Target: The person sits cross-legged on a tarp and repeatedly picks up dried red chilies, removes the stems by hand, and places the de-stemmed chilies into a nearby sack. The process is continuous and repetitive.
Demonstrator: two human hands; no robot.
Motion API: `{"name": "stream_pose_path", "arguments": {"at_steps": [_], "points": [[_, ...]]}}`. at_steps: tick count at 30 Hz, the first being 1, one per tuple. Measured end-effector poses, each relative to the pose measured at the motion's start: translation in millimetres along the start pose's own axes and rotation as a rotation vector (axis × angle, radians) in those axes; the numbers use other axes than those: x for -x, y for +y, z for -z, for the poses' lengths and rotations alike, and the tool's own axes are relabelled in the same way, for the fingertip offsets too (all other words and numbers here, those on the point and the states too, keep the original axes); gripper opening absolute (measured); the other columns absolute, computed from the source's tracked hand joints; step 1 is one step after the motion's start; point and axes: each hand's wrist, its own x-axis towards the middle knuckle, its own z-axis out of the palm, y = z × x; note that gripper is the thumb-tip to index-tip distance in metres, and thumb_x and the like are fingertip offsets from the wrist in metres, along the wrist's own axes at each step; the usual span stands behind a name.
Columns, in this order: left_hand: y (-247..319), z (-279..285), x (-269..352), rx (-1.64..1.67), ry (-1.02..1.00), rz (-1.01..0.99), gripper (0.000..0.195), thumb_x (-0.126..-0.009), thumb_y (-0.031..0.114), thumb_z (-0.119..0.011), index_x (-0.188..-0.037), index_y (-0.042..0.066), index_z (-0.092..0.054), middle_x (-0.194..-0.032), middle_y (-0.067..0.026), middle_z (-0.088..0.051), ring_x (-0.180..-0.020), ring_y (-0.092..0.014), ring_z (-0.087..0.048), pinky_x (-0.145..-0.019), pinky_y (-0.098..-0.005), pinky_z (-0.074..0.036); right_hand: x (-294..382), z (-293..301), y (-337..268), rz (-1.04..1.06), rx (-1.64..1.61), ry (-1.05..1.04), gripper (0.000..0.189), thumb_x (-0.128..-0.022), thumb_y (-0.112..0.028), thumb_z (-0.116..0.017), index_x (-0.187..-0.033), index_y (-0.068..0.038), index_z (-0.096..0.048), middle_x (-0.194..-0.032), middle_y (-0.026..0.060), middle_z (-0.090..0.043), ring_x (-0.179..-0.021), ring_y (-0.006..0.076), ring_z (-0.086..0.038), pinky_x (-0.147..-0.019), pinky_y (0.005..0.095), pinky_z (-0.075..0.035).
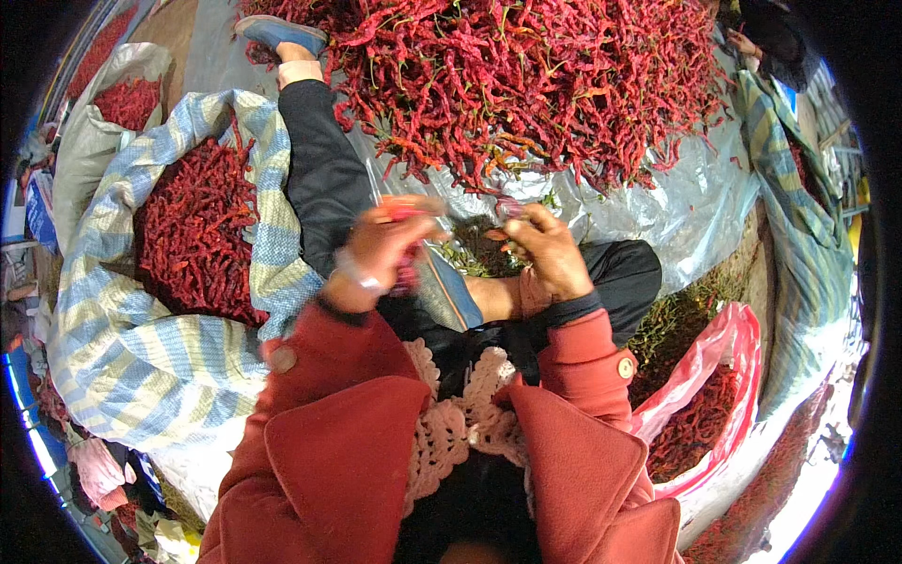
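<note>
My left hand (386,247), blurred by motion, is closed around several dried red chillies (404,276) that show above and below the fingers. Close by on the right, my right hand (551,250) has its thumb and fingertips together on a small dark red piece (507,209), which looks like a chilli but is blurred. Both hands hover over my bent leg and shoe (451,285). Just beyond them lies a large heap of dried red chillies (535,84) on a clear plastic sheet (676,211). Green stems (486,247) lie scattered between the hands and the heap.
At left stands a blue-and-white checked woven sack (91,331) holding chillies, with a pale sack (88,155) behind it. A pink plastic bag (747,352) of chillies sits at right, near a striped sack (810,247). Another person's hand (743,46) shows at top right.
</note>
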Motion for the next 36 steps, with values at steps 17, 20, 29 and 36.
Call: {"name": "stream_pose_path", "arguments": {"at_steps": [17,20,29,36], "points": [[10,51,20,-1.207,0.268,-0.815,0.025,-0.073,0.013,-0.062,-0.096,0.005,-0.058,-0.102,-0.013,-0.056,-0.095,-0.029,-0.054,-0.081,-0.0348,-0.043,-41,69,43,-0.147,0.044,0.136,0.021,-0.077,-0.013,-0.062,-0.094,-0.002,-0.055,-0.088,0.0081,-0.059,-0.072,0.0182,-0.057,-0.066,0.0296,-0.049],[-21,8,-34,-1.091,0.046,-0.624,0.013,-0.075,0.009,-0.058,-0.087,0.004,-0.061,-0.081,-0.0126,-0.059,-0.072,-0.028,-0.058,-0.062,-0.0337,-0.046,57,115,-19,-0.225,0.08,0.211,0.019,-0.08,-0.008,-0.058,-0.096,-0.001,-0.051,-0.082,0.0027,-0.053,-0.07,0.0114,-0.053,-0.062,0.0243,-0.047],[-99,-54,-156,-1.656,-0.064,-0.705,0.013,-0.075,0.007,-0.049,-0.088,0.004,-0.052,-0.089,-0.0135,-0.055,-0.061,-0.028,-0.061,-0.049,-0.0372,-0.048,303,288,16,-0.647,1.356,0.272,0.018,-0.072,-0.014,-0.062,-0.086,-0.002,-0.062,-0.064,0.0061,-0.059,-0.059,0.0178,-0.058,-0.055,0.0321,-0.046],[-52,-52,-123,-1.172,-0.079,-0.8,0.008,-0.073,0.009,-0.052,-0.074,0.011,-0.059,-0.087,-0.0085,-0.055,-0.071,-0.027,-0.059,-0.06,-0.0383,-0.046,335,274,-19,-0.956,1.349,0.125,0.026,-0.068,-0.019,-0.061,-0.088,-0.001,-0.062,-0.081,0.0212,-0.061,-0.079,0.033,-0.06,-0.072,0.0396,-0.048]]}}
